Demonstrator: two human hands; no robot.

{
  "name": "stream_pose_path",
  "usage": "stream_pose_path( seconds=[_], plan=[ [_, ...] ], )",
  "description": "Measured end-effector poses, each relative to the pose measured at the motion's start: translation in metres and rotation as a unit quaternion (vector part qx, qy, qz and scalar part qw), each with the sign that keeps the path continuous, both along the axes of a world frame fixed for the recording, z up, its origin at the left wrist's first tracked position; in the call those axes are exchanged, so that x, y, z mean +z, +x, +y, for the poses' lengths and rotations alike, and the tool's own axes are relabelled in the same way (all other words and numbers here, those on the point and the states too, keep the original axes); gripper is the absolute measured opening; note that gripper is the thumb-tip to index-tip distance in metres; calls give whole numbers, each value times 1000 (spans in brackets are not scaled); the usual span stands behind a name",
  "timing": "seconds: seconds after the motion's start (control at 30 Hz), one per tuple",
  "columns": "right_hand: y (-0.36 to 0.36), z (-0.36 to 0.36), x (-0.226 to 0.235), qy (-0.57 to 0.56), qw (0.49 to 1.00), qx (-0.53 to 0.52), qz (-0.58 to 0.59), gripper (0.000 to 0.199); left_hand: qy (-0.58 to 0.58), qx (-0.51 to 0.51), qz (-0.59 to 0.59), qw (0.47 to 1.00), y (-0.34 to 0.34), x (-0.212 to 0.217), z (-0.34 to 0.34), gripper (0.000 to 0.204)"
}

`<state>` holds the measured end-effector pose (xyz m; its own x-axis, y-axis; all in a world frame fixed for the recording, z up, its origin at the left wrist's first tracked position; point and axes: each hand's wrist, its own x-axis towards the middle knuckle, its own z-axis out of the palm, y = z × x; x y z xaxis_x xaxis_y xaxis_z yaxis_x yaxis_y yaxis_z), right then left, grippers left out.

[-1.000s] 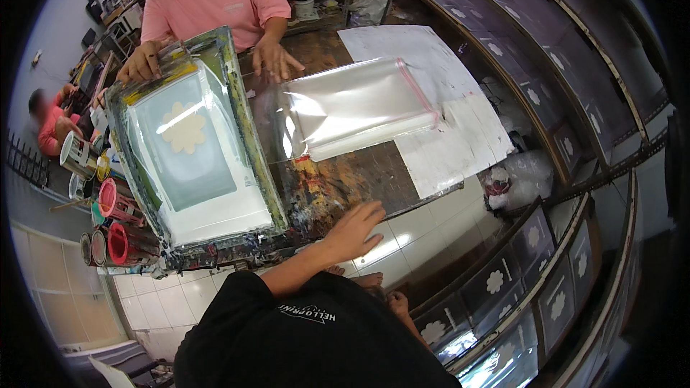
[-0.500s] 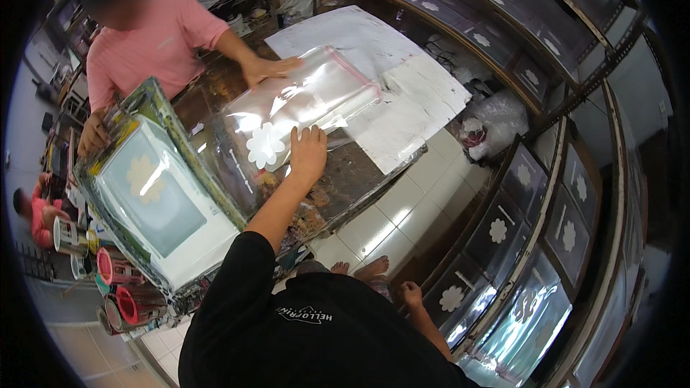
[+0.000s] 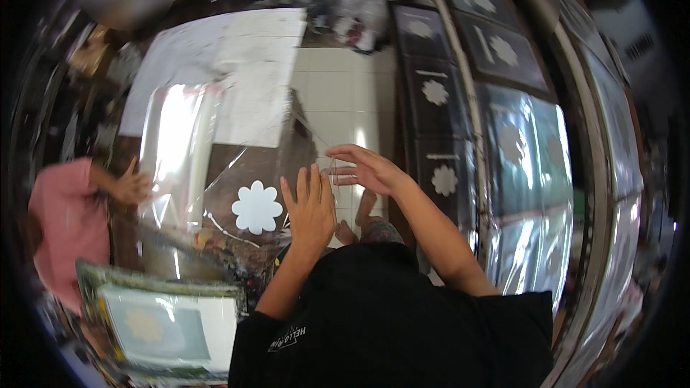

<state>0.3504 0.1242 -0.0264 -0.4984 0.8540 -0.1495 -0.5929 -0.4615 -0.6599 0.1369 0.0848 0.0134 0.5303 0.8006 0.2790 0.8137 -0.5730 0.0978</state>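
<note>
The clear plastic sheet with a white flower print is hard to trace: its far edge melts into glare, so its full outline cannot be told. The left hand covers the sheet's near right corner, and whether the fingers of the right hand pinch that sheet or only touch it is unclear. Left of the sheet, the co-worker in a pink shirt is smeared and partly cut by the dark rim. Below the sheet, the framed printing screen is blurred.
</note>
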Motion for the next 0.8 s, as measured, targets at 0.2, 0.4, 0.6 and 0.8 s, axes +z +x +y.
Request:
stream_pose_path(
  seconds=[0.2,0.4,0.6,0.8],
  plan=[
    [30,-10,3,-36,979,-42,-197,46,-47,-113,-1,993,41,-25,-30,49],
    [77,-47,-44,-80,936,-150,-308,28,-189,-218,-41,956,72,-25,-53,63],
    [142,-92,-84,-93,869,-221,-432,37,-281,-316,-179,888,66,-47,-87,58],
    [208,-142,-162,-181,845,-350,-362,43,-423,-209,-213,855,24,-143,-126,43]
  ],
)
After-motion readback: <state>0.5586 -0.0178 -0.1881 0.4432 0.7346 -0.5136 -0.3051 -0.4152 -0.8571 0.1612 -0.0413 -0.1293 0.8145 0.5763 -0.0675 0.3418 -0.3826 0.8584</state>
